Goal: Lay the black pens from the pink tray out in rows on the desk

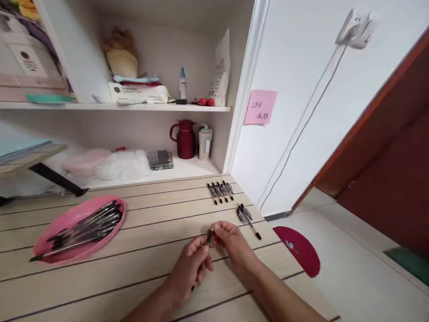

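Observation:
A slim black pen (210,235) is held over the middle of the table. My left hand (191,267) is closed round its barrel, and a dark end shows below the fingers. My right hand (231,241) is pinched at the pen's upper end, its fingertips partly hidden behind the pen. Just right of my right hand lie a single pen (250,222) and some small dark clip-like pieces (241,215) by its upper end. Farther back, several short pen-like pieces (219,192) lie side by side in a row.
A pink oval basket (63,226) full of long pens stands on the left of the slatted wooden table (144,241). Behind are shelves with a dark red jug (186,139) and a cup (205,143). A red round stool (298,251) stands beyond the table's right edge.

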`<act>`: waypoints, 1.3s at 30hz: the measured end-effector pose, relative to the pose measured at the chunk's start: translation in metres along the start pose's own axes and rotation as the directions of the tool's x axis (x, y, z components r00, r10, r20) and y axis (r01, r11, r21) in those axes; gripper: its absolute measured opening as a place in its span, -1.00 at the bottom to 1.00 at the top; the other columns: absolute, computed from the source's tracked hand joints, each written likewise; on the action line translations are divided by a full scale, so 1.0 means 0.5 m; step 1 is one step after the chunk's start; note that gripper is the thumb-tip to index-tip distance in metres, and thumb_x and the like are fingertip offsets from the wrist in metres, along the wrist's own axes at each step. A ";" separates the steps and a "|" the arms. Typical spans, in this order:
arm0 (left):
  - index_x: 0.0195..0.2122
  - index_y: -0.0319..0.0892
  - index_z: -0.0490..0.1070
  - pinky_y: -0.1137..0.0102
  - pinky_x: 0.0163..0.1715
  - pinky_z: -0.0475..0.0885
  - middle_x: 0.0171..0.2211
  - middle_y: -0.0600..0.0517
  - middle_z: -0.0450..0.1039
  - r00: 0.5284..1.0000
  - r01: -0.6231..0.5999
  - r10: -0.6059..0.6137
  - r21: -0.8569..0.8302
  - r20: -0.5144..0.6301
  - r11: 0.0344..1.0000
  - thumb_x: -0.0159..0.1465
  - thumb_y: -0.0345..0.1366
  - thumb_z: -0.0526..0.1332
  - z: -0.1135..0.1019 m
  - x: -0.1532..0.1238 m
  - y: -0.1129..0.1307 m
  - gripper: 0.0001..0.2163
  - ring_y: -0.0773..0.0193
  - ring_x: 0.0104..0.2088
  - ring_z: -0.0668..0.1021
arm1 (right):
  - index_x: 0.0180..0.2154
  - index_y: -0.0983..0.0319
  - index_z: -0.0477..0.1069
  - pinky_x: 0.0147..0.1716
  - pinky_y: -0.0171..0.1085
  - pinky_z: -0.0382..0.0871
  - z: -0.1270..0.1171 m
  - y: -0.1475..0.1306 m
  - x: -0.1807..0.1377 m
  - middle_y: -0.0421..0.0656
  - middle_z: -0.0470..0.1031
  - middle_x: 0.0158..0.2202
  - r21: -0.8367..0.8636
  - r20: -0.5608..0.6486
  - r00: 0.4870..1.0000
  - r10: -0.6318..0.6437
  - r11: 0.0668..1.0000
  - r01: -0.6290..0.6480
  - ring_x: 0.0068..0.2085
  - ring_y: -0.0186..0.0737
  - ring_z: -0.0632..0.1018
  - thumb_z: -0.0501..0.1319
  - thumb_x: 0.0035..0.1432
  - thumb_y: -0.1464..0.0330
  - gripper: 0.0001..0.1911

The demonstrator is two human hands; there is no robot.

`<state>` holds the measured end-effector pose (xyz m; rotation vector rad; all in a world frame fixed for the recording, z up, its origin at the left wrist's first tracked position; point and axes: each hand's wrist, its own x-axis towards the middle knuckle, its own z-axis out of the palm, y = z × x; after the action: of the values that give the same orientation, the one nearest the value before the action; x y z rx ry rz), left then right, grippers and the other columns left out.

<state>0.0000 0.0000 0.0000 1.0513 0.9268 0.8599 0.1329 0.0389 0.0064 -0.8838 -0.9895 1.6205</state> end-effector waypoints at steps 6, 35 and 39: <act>-0.29 -0.19 0.21 0.58 -0.82 -0.13 -0.63 0.17 0.29 1.000 0.016 -0.016 -0.020 0.004 1.000 0.16 -0.08 0.03 0.005 0.003 0.002 -0.74 0.59 -0.82 0.07 | -0.54 0.31 0.32 -0.60 -0.40 0.13 -0.001 0.004 0.000 -0.22 0.37 -0.66 -0.007 -0.011 1.000 -0.004 1.000 0.003 -0.64 -0.44 0.31 0.25 -0.11 0.16 -0.68; -0.25 -0.19 0.20 0.58 -0.83 -0.14 -0.63 0.16 0.29 1.000 0.014 -0.015 -0.030 -0.010 0.999 0.16 -0.09 0.03 0.003 0.007 -0.001 -0.73 0.59 -0.82 0.07 | -0.42 0.28 0.36 -0.50 -0.36 0.24 -0.003 0.006 0.004 -0.16 0.45 -0.48 0.158 0.014 0.997 0.070 0.985 -0.071 -0.54 -0.40 0.40 0.26 -0.10 0.22 -0.74; -0.28 -0.19 0.20 0.58 -0.82 -0.15 -0.62 0.16 0.29 1.000 0.012 -0.012 -0.030 0.002 0.999 0.17 -0.09 0.02 0.002 0.008 -0.004 -0.74 0.59 -0.82 0.07 | -0.47 0.31 0.36 -0.54 -0.38 0.21 -0.003 0.004 0.004 -0.16 0.44 -0.52 0.136 0.056 0.998 0.021 0.990 -0.028 -0.58 -0.42 0.38 0.27 -0.10 0.25 -0.76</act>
<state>0.0025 0.0028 -0.0025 1.0196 0.9150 0.8603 0.1328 0.0406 0.0038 -0.7652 -0.8967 1.7196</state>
